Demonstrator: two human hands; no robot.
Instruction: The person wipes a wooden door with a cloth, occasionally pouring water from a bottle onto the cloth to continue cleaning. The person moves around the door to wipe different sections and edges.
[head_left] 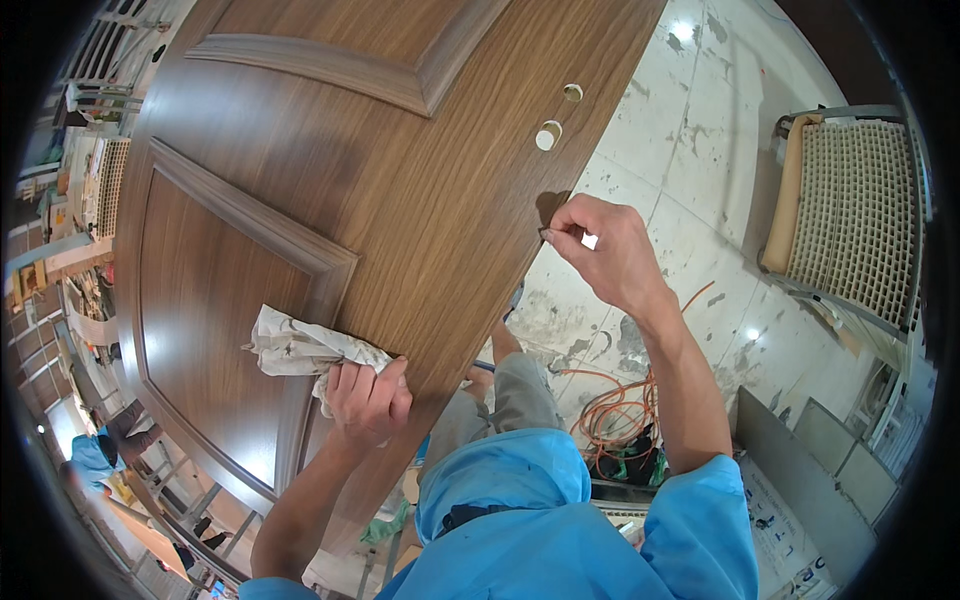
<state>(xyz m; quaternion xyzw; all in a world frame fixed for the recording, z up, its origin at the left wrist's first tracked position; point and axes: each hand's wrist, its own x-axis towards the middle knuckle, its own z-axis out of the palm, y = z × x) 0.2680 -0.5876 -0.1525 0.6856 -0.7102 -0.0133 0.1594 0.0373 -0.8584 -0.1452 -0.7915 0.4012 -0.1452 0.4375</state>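
A brown wood-grain door panel (420, 220) with raised mouldings lies in front of me, two round holes cut through it near its right edge. My left hand (368, 402) is closed round a crumpled, stained white cloth (312, 342), which rests on the panel beside a moulding corner. At the panel's right edge, below the holes, my right hand (612, 252) pinches with thumb and forefinger. A tiny dark bit shows at those fingertips, too small to name.
An orange hose (615, 410) lies coiled on the stained tile floor (690, 200) to the right. Beyond it stands a rack with a cream grid surface (850, 200). Grey boards (800, 460) lean at lower right. Another person in blue (95, 458) is at far left, among racks.
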